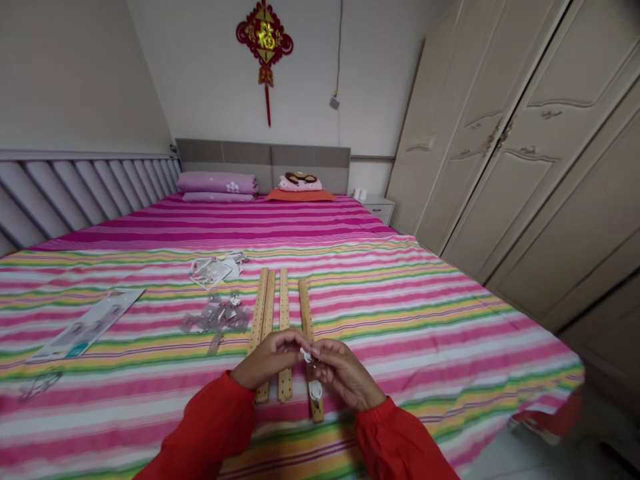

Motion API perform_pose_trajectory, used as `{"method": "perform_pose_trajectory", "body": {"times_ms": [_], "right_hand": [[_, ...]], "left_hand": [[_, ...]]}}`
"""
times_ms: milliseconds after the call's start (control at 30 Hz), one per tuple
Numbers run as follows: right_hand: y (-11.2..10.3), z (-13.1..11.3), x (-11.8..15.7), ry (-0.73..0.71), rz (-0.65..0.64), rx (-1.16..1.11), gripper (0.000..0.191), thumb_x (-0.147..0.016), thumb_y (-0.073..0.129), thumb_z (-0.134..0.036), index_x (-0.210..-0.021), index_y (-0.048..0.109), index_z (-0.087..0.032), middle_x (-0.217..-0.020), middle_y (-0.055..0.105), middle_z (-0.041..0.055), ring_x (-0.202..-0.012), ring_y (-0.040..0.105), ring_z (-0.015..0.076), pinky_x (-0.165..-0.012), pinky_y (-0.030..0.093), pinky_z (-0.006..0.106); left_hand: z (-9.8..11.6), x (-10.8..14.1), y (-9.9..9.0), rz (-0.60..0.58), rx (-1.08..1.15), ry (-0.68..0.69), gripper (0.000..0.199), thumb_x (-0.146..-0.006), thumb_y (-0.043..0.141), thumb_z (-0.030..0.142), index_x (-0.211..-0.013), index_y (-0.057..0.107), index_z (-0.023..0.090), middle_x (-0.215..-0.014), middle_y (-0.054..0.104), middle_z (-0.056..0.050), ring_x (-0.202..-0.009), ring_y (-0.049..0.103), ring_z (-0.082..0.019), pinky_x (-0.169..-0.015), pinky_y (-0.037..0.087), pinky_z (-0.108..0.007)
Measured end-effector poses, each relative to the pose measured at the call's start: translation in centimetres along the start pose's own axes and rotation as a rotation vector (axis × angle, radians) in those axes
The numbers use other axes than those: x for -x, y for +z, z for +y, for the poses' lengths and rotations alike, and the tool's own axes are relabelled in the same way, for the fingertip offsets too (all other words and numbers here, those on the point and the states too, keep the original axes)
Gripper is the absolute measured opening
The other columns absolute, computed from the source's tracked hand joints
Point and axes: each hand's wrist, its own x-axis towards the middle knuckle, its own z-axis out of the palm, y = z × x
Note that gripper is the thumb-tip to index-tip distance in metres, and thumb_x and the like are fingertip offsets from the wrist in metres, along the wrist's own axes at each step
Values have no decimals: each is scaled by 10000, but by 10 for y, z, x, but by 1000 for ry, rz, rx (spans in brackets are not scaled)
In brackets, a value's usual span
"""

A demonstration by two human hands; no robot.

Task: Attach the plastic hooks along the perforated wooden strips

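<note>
Both my hands meet over the wooden strips with holes. My left hand (273,360) pinches a small white piece (305,355) between thumb and fingertips. My right hand (346,373) has its fingers closed on a small dark metallic piece (314,363) right beside it; its exact kind is too small to tell. Below them, a white oval piece with a metal bit (315,391) lies on the near end of the rightmost wooden strip (305,310). Another wooden strip (284,300) lies to its left, and a pair of strips (263,310) is partly behind my left hand.
Small clear plastic packets (220,313) lie in a pile left of the strips, with white cards and wrappers (215,269) beyond. A long clear package (93,325) and a crumpled clear piece (41,383) are further left. Everything lies on a striped bedspread (400,360).
</note>
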Motion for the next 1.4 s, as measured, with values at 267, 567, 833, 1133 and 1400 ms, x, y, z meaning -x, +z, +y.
{"method": "perform_pose_trajectory", "body": {"times_ms": [267,567,833,1133,1400], "right_hand": [[-19,-2,-32,-93,203,52,284,-513,834,-293,-672,665,-129,-520,626,-14,-405,523,68,-351,335,151],[-32,21,-65,-172,365,221,226,-505,784,-300,-562,635,-141,-407,588,-11,-361,493,95,-354,356,193],[-36,29,-72,-182,388,258,225,-526,765,-309,-561,607,-152,-387,562,-29,-342,456,89,-347,319,196],[-39,35,-78,-179,414,223,251,-509,781,-301,-582,596,-148,-404,571,-33,-330,455,82,-326,318,188],[-41,38,-79,-178,443,220,267,-501,779,-286,-610,570,-161,-387,540,-57,-318,448,81,-314,301,180]], "left_hand": [[-31,-32,14,355,133,-144,480,-608,742,324,-1036,649,127,-815,690,-53,-772,633,-167,-765,485,-308],[-87,-56,9,578,65,-129,263,-541,706,258,-765,688,121,-708,702,-56,-689,644,-173,-679,504,-292],[-95,-64,8,581,-147,-167,151,-644,604,183,-760,692,143,-738,720,-53,-715,662,-171,-691,509,-282],[-90,-67,13,612,-390,-188,175,-678,558,74,-759,696,143,-781,697,-45,-708,639,-130,-695,510,-259],[-97,-68,15,633,-450,-138,200,-684,537,47,-770,696,133,-771,662,-41,-693,631,-127,-689,511,-266]]}}
